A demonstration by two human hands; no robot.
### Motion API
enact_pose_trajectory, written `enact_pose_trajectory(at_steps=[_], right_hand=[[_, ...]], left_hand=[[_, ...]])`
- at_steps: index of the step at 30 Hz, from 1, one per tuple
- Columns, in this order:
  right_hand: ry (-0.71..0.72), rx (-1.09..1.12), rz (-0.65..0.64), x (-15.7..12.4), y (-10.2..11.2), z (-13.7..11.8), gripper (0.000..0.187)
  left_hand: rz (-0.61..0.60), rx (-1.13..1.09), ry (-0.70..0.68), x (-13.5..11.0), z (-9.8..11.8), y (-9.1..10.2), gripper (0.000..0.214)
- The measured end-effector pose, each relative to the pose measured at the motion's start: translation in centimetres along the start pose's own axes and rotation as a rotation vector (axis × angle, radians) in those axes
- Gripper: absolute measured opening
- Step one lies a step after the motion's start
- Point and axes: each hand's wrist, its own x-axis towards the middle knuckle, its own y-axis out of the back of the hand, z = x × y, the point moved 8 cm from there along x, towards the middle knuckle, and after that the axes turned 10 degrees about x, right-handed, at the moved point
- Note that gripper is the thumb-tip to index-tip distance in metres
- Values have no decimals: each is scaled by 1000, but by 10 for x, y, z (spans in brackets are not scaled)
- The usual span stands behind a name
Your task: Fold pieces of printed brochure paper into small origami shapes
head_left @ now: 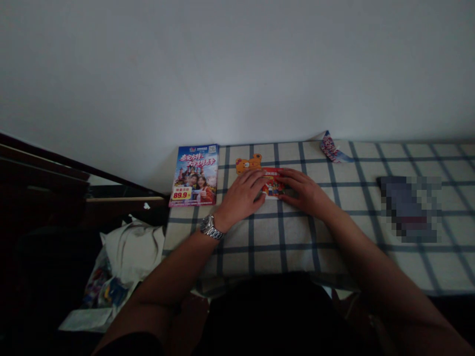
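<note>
A small red printed card (272, 190) with cartoon figures lies on the checked cloth, between my two hands. My left hand (243, 193), with a metal watch on its wrist, holds the card's left side, fingers at the top and thumb at the bottom. On the opposite side, my right hand (305, 193) has its fingers and thumb on the card's right edge. Part of the card is hidden under both hands. Just behind my left hand is an orange cartoon bear cutout (248, 163); whether it joins the card cannot be seen.
A stack of colourful flyers (195, 178) lies left on the checked cloth (267, 242). A crumpled printed paper strip (332, 148) is near the wall (237, 69). A blurred dark flat object (406, 207) lies right. White bags (135, 249) sit lower left.
</note>
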Motion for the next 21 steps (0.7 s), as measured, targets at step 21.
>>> enact_pose_trajectory(at_steps=[21], right_hand=[[-107, 98, 90, 1, 11, 7, 34]], left_hand=[[-35, 14, -89, 0, 15, -8, 23]])
